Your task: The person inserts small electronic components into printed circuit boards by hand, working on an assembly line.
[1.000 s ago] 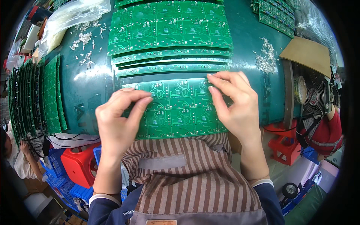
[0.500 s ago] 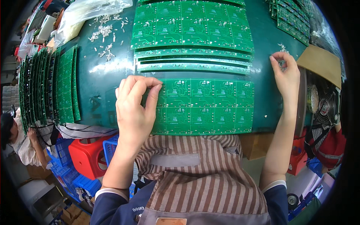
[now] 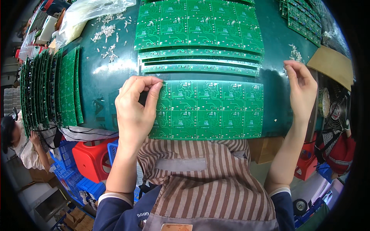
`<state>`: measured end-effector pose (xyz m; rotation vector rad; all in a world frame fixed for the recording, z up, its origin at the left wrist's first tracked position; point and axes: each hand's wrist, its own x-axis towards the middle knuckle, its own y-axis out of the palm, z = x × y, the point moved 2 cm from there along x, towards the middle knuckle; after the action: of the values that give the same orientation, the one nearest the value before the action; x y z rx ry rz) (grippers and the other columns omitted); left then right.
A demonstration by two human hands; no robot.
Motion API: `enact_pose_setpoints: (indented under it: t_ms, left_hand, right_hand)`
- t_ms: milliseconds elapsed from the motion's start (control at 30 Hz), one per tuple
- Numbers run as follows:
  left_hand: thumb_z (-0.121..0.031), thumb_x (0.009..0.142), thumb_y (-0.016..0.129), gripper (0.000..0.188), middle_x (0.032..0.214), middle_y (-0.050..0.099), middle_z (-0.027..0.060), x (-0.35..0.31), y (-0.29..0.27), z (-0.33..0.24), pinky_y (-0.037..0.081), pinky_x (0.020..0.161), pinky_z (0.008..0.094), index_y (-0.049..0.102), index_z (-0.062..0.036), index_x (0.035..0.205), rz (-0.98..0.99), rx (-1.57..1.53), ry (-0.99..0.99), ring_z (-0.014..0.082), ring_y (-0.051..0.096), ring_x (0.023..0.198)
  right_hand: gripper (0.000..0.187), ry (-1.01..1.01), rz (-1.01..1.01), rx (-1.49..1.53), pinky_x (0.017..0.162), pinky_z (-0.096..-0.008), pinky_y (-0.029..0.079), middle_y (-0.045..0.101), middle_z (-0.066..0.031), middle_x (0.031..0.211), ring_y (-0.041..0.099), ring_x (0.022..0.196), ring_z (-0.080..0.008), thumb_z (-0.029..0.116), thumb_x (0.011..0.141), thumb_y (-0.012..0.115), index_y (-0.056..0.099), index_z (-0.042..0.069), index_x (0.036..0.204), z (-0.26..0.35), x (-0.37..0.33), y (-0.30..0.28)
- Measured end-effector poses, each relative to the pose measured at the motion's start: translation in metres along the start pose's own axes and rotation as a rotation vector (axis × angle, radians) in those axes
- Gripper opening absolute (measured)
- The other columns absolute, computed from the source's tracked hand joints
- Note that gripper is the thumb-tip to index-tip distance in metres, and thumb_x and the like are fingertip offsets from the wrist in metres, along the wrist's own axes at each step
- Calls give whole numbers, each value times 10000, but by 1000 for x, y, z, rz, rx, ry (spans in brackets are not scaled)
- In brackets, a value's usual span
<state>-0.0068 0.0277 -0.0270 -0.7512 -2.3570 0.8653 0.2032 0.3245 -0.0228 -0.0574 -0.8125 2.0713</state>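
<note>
A green printed circuit board panel [image 3: 216, 111] lies flat in front of me near the table's close edge. At its far left corner, my left hand [image 3: 135, 106] is closed in a pinch of thumb and forefinger; whatever is between the tips is too small to make out. To the right of the board, my right hand [image 3: 303, 90] is also pinched, its fingertips just on the near side of a small pile of tiny silvery parts [image 3: 295, 53]. Anything in those fingertips is likewise too small to name.
Overlapping green circuit boards [image 3: 196, 29] lie beyond the near panel. Upright boards [image 3: 50, 90] stand in a row at left. More small parts [image 3: 106, 32] are scattered at far left beside a plastic bag [image 3: 96, 9]. Stacked boards [image 3: 304, 23] and a cardboard piece [image 3: 331, 67] are at right.
My right hand has moved right and slightly toward me, and more of the small pile shows beyond it. My left hand has shifted a little left at the board's corner.
</note>
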Motion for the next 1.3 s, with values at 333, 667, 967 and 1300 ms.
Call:
enact_pose_setpoints:
  t_ms: [333,667,967,1300]
  left_hand:
    - [-5,908,687,61,865,679,84,2,0,-1,492,704,247,684,34,955,-5,-35,0,129,615,749]
    - [-41,850,724,39,888,704,74,6,-4,-18,469,763,350,705,-39,884,-18,282,172,266,654,816]
    - [-43,845,716,72,872,661,54,12,-8,-12,436,775,366,686,-66,906,85,203,171,262,629,829]
    - [-36,832,719,80,897,684,52,14,-11,-17,474,767,361,699,-63,905,82,363,282,259,635,836]
  right_hand:
    - [76,121,54,317,835,-240,493,689,-77,953,636,896,-114,-52,903,691,705,-66,976,23,-42,13]
    - [144,-92,29,212,785,-241,486,698,-101,939,625,873,-134,-59,900,678,733,-48,1033,33,-49,37]
    - [120,102,66,413,823,-240,510,697,-100,964,655,907,-123,-74,928,640,679,-82,1041,29,-51,36]
    - [62,76,89,393,848,-248,513,695,-94,950,655,909,-124,-71,940,619,656,-73,990,27,-50,41]
